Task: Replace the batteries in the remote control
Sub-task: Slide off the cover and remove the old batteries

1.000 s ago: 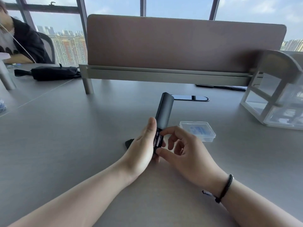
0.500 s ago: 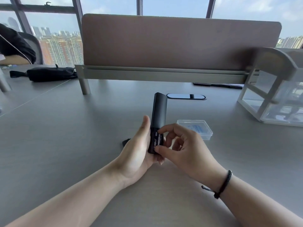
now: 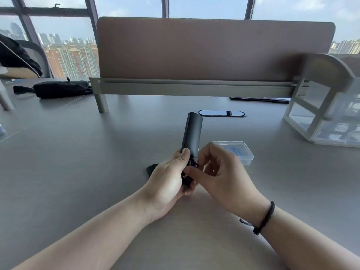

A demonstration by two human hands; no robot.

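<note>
A long dark remote control (image 3: 191,134) is held back side up above the grey table, its far end pointing away from me. My left hand (image 3: 169,180) grips its near end, thumb lying along the left edge. My right hand (image 3: 218,172) pinches a dark battery (image 3: 188,175) in the open compartment with thumb and forefinger. A black battery cover (image 3: 151,169) lies on the table just left of my left hand, mostly hidden.
A clear plastic box (image 3: 236,151) lies right of my hands. A white and clear drawer organiser (image 3: 327,114) stands at the right. A desk divider (image 3: 204,55) runs along the back, a cable port (image 3: 222,113) before it. A black pouch (image 3: 58,88) and a person sit far left.
My left thumb has curled onto the remote's left edge. My right thumb and forefinger have closed in on the battery in the compartment. The remote stays nearly in place.
</note>
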